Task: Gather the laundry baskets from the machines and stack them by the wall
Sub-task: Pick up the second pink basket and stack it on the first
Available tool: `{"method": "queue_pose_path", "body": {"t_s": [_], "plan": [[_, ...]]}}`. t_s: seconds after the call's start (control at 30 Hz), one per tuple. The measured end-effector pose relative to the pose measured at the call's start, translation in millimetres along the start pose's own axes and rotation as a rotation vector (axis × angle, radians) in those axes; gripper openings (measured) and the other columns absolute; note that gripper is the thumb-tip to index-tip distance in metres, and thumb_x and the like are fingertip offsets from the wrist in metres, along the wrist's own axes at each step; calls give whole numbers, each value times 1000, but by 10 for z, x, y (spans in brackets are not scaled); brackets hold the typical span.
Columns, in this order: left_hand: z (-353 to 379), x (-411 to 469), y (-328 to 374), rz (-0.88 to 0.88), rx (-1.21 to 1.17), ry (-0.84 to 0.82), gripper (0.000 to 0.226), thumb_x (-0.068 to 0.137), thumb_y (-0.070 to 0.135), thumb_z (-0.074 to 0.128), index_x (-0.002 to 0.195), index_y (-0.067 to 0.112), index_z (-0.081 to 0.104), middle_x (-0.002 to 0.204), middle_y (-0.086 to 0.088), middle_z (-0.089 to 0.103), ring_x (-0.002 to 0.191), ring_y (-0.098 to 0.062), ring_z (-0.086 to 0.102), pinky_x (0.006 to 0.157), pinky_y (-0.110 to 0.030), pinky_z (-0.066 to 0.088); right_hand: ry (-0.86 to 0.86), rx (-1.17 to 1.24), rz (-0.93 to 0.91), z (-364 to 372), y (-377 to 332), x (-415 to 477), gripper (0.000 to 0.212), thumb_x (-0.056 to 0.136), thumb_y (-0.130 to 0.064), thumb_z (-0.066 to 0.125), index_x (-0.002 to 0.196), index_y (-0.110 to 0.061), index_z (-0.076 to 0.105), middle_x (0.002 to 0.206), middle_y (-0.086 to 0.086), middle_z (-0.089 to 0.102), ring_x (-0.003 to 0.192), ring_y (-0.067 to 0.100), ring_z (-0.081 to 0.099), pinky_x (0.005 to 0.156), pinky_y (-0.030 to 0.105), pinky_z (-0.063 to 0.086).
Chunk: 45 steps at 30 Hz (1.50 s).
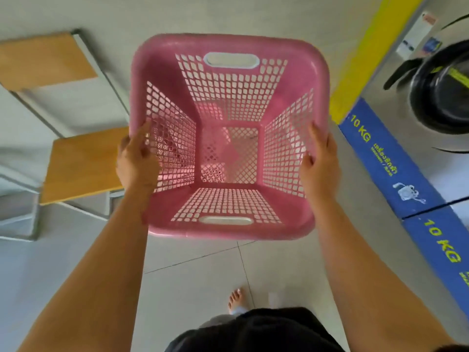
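A pink plastic laundry basket with lattice walls and two handle slots is held up in front of me, mouth toward the camera, empty inside. My left hand grips its left wall from outside, fingers against the lattice. On the opposite side, my right hand clasps the right rim and wall. The basket hangs above the tiled floor, off the ground.
A row of washing machines with blue "10 KG" panels and a round door runs along the right. Two wooden-topped metal benches stand at the left. Pale floor tiles and my bare foot lie below.
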<state>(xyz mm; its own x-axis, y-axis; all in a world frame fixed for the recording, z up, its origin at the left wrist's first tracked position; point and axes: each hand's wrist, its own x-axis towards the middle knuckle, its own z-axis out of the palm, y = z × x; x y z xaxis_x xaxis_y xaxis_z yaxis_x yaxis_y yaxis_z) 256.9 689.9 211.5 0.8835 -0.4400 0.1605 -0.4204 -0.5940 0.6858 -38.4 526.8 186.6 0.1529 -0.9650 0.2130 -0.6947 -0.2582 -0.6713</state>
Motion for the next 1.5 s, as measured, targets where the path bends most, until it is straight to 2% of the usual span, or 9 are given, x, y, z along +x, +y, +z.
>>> {"method": "queue_pose_path", "body": {"t_s": [0.17,0.3,0.43,0.6,0.87,1.1,1.23,1.33,1.5], "plan": [[-194,363,-294,-35,-34,129,58,87,9,43,133,43,54,122,-5,57,105,-28,57,81,-35,45,-28,11,-95,400,-506,270,66,91,-7,50,145,-42,35,158,-2,28,116,25,58,72,26,41],[-127,647,-561,-69,-38,216,57,88,9,44,133,42,54,122,-6,57,104,-28,58,75,-32,43,-65,50,-173,824,-737,493,65,92,-8,49,144,-43,35,158,-1,27,120,24,56,75,28,47],[59,1115,-741,-109,-20,215,56,89,10,44,133,44,53,123,-4,56,105,-27,58,79,-34,46,-112,54,-177,1327,-896,881,64,92,-9,49,144,-44,35,158,-3,27,118,20,56,73,22,40],[481,1957,-857,-148,14,140,55,89,11,43,132,46,51,122,-3,56,106,-28,57,83,-43,52,-185,34,-180,2086,-1023,1577,63,94,-10,50,144,-45,33,157,-2,29,112,23,61,73,25,47],[1261,2952,-1088,-262,141,-53,56,91,11,44,134,45,50,121,-6,54,101,-29,57,78,-39,49,-360,-74,-108,3152,-926,2369,65,92,-7,53,145,-41,35,153,2,35,102,27,65,68,26,46],[1862,3257,-1512,-338,204,-207,53,93,12,45,134,46,49,121,-4,52,98,-27,58,70,-34,48,-473,-144,-47,3830,-605,2575,67,91,-7,56,146,-40,35,154,3,34,103,27,65,74,28,50],[2143,3341,-1730,-370,234,-269,55,93,11,45,135,46,47,124,-5,50,94,-29,59,70,-36,52,-518,-173,-32,4153,-408,2628,66,92,-6,56,147,-36,36,154,8,33,102,28,65,73,21,43],[2316,3386,-1901,-396,250,-313,56,93,10,45,136,47,46,127,-5,49,94,-28,60,71,-38,55,-549,-184,-51,4391,-255,2660,66,93,-8,56,148,-37,33,156,10,31,94,28,67,70,21,48],[2564,3419,-2158,-415,303,-376,58,93,9,43,139,44,42,130,-5,48,86,-23,56,61,-30,45,-601,-174,-90,4758,18,2657,68,95,-16,51,146,-50,22,156,10,28,78,30,69,61,42,61]]}}
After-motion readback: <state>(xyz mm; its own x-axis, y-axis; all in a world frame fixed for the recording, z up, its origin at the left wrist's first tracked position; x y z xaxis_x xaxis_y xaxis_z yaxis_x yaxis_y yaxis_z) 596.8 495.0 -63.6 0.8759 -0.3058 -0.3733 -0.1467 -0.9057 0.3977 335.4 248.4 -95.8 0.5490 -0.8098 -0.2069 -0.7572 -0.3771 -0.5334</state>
